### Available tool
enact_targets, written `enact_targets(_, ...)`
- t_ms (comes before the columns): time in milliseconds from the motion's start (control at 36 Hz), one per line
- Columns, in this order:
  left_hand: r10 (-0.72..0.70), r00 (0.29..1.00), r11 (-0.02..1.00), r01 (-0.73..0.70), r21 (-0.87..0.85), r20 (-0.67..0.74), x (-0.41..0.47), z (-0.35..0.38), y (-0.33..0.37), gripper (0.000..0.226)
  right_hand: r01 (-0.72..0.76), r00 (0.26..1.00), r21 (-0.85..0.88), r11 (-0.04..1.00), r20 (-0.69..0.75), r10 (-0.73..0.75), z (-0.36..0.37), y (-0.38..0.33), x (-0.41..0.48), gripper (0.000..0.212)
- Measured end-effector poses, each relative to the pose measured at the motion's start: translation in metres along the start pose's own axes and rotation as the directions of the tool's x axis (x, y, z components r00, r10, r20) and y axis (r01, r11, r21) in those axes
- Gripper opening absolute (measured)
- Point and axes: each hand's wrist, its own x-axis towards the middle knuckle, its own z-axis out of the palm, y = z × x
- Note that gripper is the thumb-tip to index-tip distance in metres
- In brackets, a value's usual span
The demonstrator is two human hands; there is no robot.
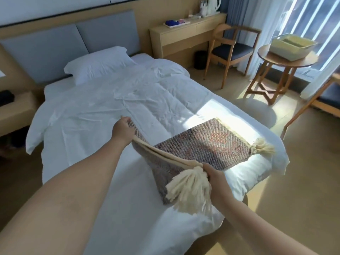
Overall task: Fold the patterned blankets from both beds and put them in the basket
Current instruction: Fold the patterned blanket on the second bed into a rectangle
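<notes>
**Reporter:** What is happening at the foot of the bed point(103, 111)?

**Desk:** A person's left hand point(122, 128) and right hand point(214, 174) each grip the raised edge of the patterned blanket point(202, 144). Its far half lies flat on the white duvet.

**Reporter:** How should the fold go?

**Desk:** Likely by carrying that edge across to the sunlit side and matching corners and tassels point(187, 188) before smoothing it flat.

**Reporter:** Is there room to move?

**Desk:** The mattress edge runs just beside the blanket on the right. The basket point(283, 52) sits on a round table point(305, 62) by the window, well apart, with open floor between.
</notes>
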Motion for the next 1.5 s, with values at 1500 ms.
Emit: enact_targets(1500, 0.045, 0.955, 0.944, -0.137, 0.301, 0.293, 0.169, 0.526, 0.241, 0.038, -0.453, 0.677, 0.5, 0.738, -0.345, 0.65, -0.295, 0.236, 0.303, 0.012)
